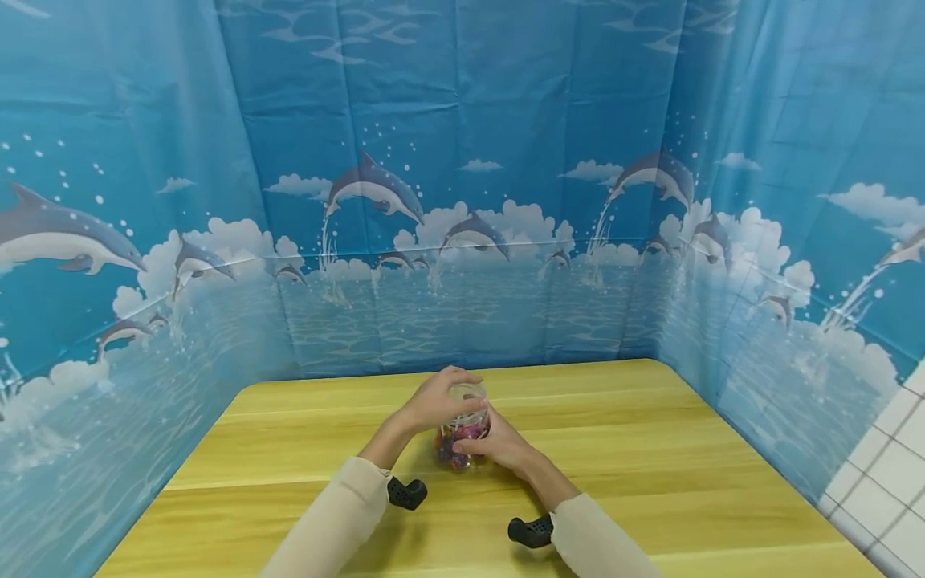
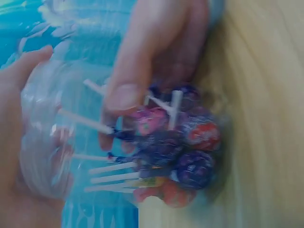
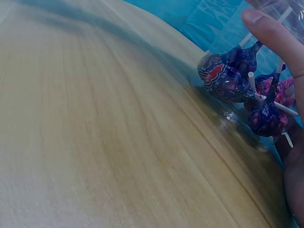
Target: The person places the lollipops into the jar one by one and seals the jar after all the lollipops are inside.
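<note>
A clear plastic jar stands on the wooden table in the head view. Inside it are several wrapped lollipops, purple, pink and orange, with white sticks. My left hand grips the clear lid at the jar's top, thumb and fingers on either side. Lower down, my right hand holds the jar's body, thumb across the near side. In the right wrist view, purple-wrapped lollipops show through the wall beside the right thumb. Whether the lid is screwed tight, I cannot tell.
The yellow wood-grain table spreads around the jar. Behind and beside it hangs a blue curtain printed with dolphins. Black wrist-camera mounts stick out below both sleeves. White floor tiles show at the right.
</note>
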Demonstrator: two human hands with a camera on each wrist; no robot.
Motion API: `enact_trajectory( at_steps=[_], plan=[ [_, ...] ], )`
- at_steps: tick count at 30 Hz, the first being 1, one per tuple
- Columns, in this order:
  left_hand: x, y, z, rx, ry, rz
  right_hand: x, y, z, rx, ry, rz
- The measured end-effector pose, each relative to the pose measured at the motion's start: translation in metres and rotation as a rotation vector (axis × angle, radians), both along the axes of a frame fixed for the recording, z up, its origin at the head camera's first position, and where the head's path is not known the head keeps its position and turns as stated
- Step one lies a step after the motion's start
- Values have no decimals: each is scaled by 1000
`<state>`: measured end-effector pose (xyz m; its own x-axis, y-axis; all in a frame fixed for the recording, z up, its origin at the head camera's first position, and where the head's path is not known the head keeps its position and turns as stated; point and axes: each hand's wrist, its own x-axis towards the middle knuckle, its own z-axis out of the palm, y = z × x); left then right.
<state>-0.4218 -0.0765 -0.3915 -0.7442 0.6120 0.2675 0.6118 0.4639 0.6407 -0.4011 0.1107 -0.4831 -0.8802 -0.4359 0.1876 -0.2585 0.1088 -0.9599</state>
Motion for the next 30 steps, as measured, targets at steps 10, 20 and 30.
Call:
enact_trajectory(
  at_steps=[10, 20, 30],
  plan=[
    [6, 18, 1, -65, 210, 152, -7, 5, 9, 41, 100, -48],
    [-8, -16, 8, -154, 14, -145, 0, -3, -1, -2, 70, -58],
    [1, -8, 13, -114, 24, -17, 2, -6, -2, 30, 84, -68]
  ],
)
